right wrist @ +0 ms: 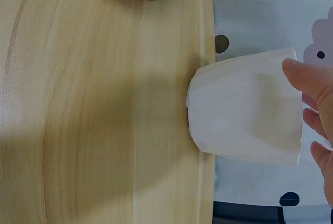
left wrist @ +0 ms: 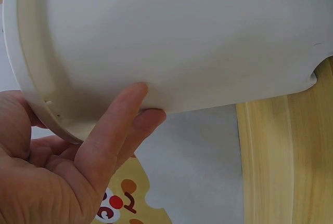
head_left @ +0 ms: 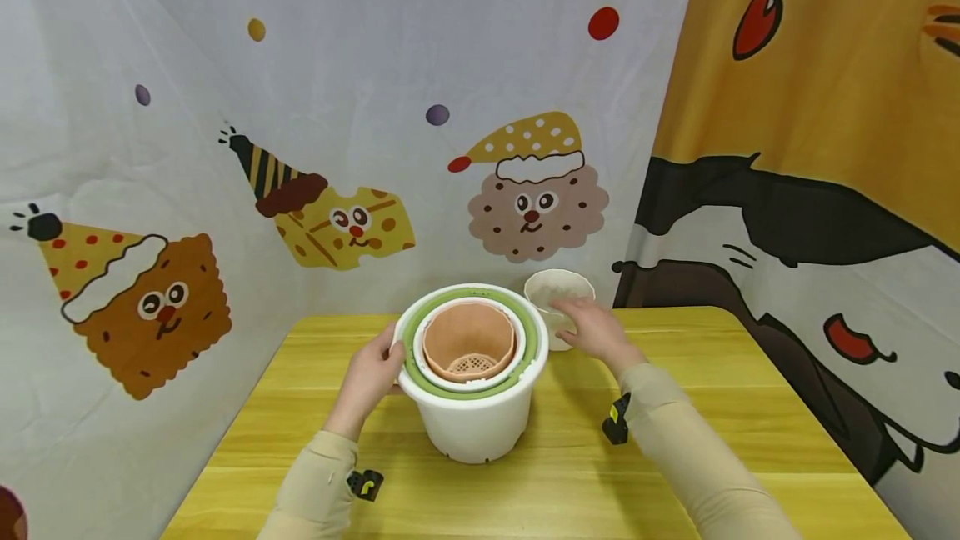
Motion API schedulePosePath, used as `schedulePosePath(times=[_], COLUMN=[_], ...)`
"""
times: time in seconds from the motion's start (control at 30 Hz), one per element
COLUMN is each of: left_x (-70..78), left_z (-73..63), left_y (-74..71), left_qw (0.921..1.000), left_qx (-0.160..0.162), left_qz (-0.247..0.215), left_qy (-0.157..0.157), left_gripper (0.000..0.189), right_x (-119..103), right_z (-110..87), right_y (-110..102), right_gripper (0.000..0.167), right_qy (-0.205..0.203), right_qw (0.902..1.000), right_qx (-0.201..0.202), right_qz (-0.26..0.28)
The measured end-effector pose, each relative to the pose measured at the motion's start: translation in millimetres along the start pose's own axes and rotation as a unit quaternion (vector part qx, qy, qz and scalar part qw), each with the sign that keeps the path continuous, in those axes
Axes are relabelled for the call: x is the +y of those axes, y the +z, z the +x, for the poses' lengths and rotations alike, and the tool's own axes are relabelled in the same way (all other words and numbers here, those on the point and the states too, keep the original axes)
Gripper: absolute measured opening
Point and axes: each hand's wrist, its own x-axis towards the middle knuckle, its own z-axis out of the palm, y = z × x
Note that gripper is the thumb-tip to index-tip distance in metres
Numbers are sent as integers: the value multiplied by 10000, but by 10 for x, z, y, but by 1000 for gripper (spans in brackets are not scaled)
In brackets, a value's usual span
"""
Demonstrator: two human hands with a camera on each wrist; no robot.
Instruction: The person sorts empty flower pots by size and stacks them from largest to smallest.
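A nested stack of plastic flower pots stands on the table. Outermost is a large white pot (head_left: 476, 427), then a green pot (head_left: 420, 332), a smaller white one and an orange pot (head_left: 468, 336) with a perforated bottom. My left hand (head_left: 372, 373) grips the large white pot's rim at its left side; in the left wrist view, fingers (left wrist: 117, 125) lie along its outer wall. A small white pot (right wrist: 244, 109) stands upright behind and right of the stack. Over its rim reaches my right hand (head_left: 592, 330), fingers spread; one fingertip overlaps the rim, contact unclear.
The wooden table (head_left: 315, 423) ends just behind the small pot. A white cloth (head_left: 337, 65) with cartoon food hangs behind it, and a yellow cartoon cloth (head_left: 840, 90) hangs at the right. Each sleeve carries a small black wrist camera (head_left: 617, 421).
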Motion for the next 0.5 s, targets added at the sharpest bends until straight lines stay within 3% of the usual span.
schedulePosePath(times=[0.5], left_x=[5], left_z=[2], left_y=[4], left_qw=[10000], left_qx=[-14], left_qz=[-9], left_qy=[-9], left_gripper=[53], right_x=[-21], right_z=[-27], right_y=[113], right_gripper=[44], right_qy=[121], right_qw=[9997], right_qx=[93], right_qz=[-183])
